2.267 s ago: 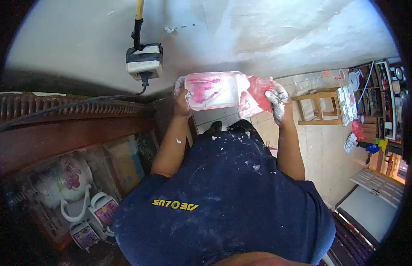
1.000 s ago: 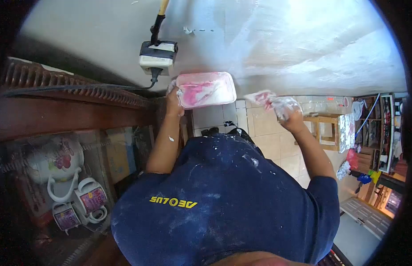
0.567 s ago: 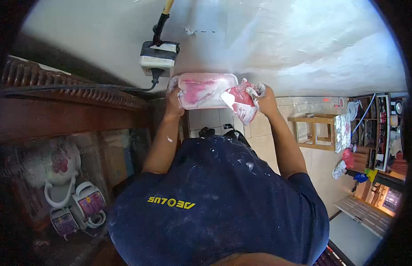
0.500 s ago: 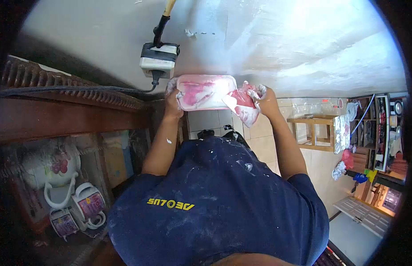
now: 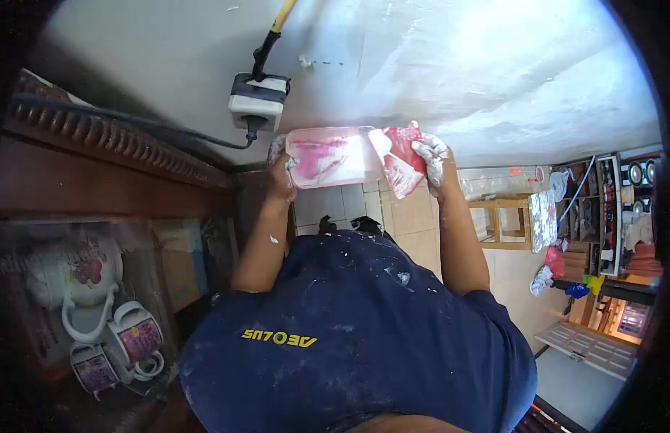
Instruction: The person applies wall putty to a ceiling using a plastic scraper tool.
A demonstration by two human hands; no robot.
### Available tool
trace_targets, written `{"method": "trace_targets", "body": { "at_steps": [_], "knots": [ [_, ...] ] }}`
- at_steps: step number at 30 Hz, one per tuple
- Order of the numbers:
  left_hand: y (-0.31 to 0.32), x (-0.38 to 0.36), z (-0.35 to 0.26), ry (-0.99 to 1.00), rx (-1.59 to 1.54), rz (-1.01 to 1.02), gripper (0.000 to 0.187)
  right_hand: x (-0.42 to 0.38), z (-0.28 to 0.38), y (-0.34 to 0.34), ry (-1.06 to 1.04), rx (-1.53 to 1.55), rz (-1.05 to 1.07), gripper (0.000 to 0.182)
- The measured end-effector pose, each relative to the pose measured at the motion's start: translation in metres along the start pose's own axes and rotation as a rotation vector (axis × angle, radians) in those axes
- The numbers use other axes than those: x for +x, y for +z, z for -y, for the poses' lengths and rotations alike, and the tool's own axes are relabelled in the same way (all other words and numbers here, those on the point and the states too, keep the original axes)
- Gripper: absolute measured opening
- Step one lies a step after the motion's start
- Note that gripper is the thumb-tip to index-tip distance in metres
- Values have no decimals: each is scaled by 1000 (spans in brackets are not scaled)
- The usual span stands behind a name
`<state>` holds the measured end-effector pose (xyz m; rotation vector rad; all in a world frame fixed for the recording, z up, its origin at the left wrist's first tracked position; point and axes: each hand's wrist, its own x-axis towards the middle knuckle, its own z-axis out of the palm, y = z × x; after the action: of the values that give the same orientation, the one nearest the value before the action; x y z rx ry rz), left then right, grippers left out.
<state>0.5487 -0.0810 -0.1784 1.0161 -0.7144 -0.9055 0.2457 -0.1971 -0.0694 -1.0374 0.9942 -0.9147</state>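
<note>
My left hand (image 5: 281, 167), smeared with white, is closed on the left end of a shallow rectangular tray (image 5: 331, 155). White paste and pink streaks cover the tray's inside. My right hand (image 5: 434, 160), also coated in white, grips a red scraper (image 5: 403, 148) with white paste on its blade. The scraper lies over the tray's right end, its lower corner reaching below the rim. Both hands are held out in front of the white wall (image 5: 457, 79).
A socket block (image 5: 257, 102) with a plugged-in cable hangs on the wall above the tray. To the left stands a wooden cabinet (image 5: 97, 177) with mugs (image 5: 139, 339) behind glass. At the right are a wooden stool (image 5: 499, 222) and shelves (image 5: 605, 216).
The scraper has turned, and its lower tip has shifted slightly left and up. The tray appears slightly lower in view, still in my left hand.
</note>
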Motion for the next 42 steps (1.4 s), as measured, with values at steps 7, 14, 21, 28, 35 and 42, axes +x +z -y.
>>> {"method": "trace_targets", "body": {
  "at_steps": [7, 14, 21, 28, 35, 42],
  "knots": [
    [21, -8, -22, -38, -358, -51, 46, -18, -15, -15, 45, -464, 71, 17],
    [3, -10, 2, -71, -291, -150, 40, -22, -3, -68, -26, -245, -63, 17],
    [18, -15, -20, -19, -116, -143, 42, -53, 18, -6, -994, -970, 192, 32],
    [21, -13, -29, -246, -458, -178, 31, -53, -12, -31, -1124, -1407, 449, 32],
    [10, -24, -21, 1, -111, -53, 30, -69, -8, -80, -879, -1492, 441, 36],
    [8, -17, -22, -212, -173, -169, 38, -28, -18, -36, -291, -332, -179, 26]
  ]
}}
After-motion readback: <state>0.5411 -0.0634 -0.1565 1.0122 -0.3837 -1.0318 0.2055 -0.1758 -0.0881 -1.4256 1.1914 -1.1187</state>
